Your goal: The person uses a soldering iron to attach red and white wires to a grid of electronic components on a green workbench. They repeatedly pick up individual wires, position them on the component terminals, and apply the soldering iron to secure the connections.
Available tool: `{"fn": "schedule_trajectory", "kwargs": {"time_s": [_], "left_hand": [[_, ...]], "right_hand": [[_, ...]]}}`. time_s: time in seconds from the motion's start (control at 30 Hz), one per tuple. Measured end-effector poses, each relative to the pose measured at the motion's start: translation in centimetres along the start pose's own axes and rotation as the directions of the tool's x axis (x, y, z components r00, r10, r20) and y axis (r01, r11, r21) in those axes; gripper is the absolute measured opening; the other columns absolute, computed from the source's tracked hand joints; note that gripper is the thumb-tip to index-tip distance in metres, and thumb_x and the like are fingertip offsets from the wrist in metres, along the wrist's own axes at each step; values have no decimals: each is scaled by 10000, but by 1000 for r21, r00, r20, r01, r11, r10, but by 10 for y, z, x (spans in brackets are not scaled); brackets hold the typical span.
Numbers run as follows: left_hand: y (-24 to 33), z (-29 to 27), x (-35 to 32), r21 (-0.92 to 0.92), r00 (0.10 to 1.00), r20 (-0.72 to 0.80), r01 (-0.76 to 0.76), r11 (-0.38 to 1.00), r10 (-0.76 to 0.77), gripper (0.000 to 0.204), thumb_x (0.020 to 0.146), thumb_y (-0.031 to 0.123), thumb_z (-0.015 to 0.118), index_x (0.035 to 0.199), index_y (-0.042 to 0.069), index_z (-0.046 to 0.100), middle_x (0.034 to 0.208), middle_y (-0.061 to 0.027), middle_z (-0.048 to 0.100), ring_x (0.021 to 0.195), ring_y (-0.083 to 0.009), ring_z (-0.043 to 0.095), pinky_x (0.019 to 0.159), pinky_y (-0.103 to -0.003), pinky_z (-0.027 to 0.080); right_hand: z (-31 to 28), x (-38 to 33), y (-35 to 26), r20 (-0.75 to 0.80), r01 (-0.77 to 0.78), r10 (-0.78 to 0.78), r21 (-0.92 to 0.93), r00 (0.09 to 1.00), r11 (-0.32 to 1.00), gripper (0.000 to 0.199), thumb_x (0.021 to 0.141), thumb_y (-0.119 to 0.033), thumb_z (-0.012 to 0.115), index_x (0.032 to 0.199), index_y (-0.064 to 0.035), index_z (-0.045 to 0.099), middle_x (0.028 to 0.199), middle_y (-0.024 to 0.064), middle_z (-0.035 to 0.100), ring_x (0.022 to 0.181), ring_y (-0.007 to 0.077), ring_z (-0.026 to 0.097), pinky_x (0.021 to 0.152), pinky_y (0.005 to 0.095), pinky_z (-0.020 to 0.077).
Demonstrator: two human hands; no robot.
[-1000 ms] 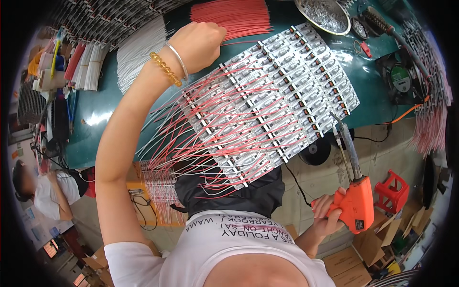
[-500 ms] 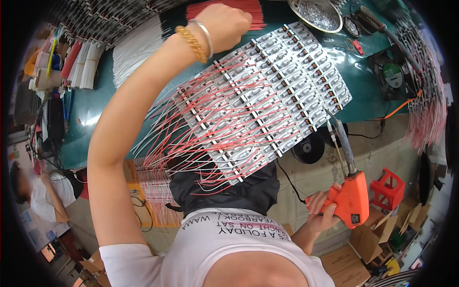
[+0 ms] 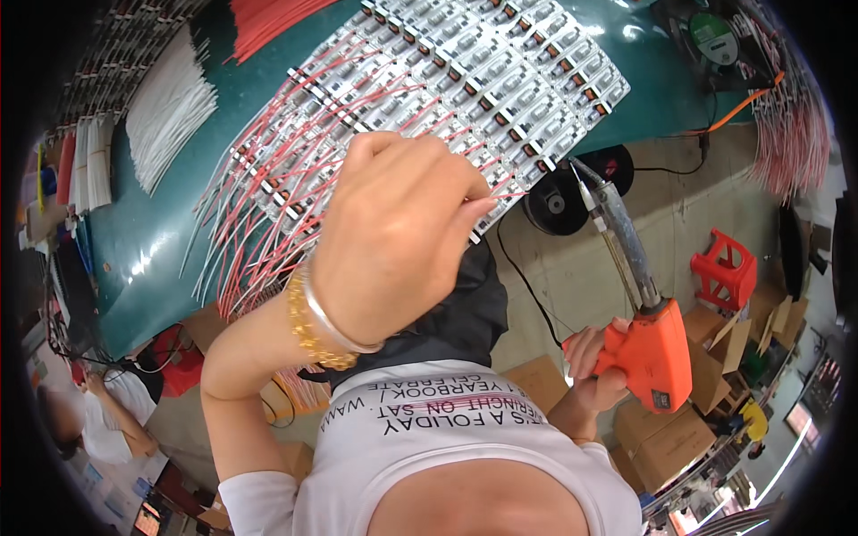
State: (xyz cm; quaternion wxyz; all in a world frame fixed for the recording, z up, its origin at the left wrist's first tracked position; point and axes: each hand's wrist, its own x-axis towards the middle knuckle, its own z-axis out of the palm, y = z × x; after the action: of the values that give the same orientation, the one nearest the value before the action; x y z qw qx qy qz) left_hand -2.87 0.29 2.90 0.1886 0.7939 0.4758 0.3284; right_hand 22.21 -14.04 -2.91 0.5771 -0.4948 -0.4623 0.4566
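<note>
My left hand (image 3: 393,241) is raised close to the camera, with gold and silver bangles on the wrist. Its fingertips pinch a thin red wire (image 3: 508,196) just off the near edge of a panel of small circuit boards (image 3: 465,80). Many red and white leads fan out from the panel's near side over the green table (image 3: 152,241). My right hand (image 3: 592,366) is low at the right and grips an orange soldering gun (image 3: 657,353). The gun's long metal tip (image 3: 583,179) points up toward the panel's edge, a short way right of the left hand's fingers.
A bundle of white wires (image 3: 165,112) and a bundle of red wires (image 3: 268,18) lie on the far part of the table. A black round spool (image 3: 554,201), a red stool (image 3: 724,272) and cardboard boxes (image 3: 670,438) are on the floor. Another person (image 3: 107,420) sits at lower left.
My left hand has come back from the red wire bundle at the far side and now sits near the panel's edge, close to the camera. The soldering gun's tip is nearer the panel.
</note>
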Motion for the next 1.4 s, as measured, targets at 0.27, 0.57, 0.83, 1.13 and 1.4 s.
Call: {"fn": "schedule_trajectory", "kwargs": {"time_s": [0.27, 0.57, 0.83, 1.13, 1.4], "left_hand": [[9, 34, -7, 99, 996, -50, 84, 992, -79, 167, 680, 51, 716, 753, 81, 569, 812, -38, 541, 818, -246, 498, 789, -376, 328], [10, 34, -4, 164, 996, -19, 91, 982, -89, 158, 666, 73, 729, 742, 93, 592, 822, -32, 536, 825, -242, 491, 775, -369, 328], [11, 36, -3, 156, 995, -39, 99, 983, -94, 141, 662, 69, 721, 726, 94, 597, 813, -28, 535, 817, -236, 495, 775, -364, 330], [12, 38, 0, 154, 995, -26, 97, 983, -94, 134, 668, 72, 713, 734, 100, 600, 815, -23, 530, 827, -238, 493, 784, -369, 327], [3, 29, -14, 188, 985, -170, 33, 982, -1, 142, 664, 102, 677, 757, 73, 573, 838, -90, 522, 831, -272, 494, 770, -413, 367]], "right_hand": [[0, -4, -9, 100, -69, 76, -74, 992, 995, 691, 856, -544, 559, 1204, 40, 435, 502, -27, 434, 416, 110, 426, 455, 269, 402], [-2, -16, -12, 45, -262, 262, -12, 964, 965, 415, 875, -447, 543, 858, -32, 547, 728, 33, 515, 629, 155, 492, 612, 289, 410], [-10, -13, 5, 110, -20, 34, -118, 993, 993, 667, 830, -537, 602, 1165, 26, 475, 502, -30, 431, 426, 106, 431, 460, 257, 388], [-6, -9, 1, 75, -99, 97, 20, 992, 995, 732, 852, -532, 577, 1260, 54, 413, 497, -25, 425, 419, 105, 421, 456, 259, 387], [13, 26, 9, 44, 82, -87, 100, 995, 992, 751, 862, -527, 554, 1286, 62, 361, 529, -7, 434, 438, 107, 400, 465, 273, 388]]}}
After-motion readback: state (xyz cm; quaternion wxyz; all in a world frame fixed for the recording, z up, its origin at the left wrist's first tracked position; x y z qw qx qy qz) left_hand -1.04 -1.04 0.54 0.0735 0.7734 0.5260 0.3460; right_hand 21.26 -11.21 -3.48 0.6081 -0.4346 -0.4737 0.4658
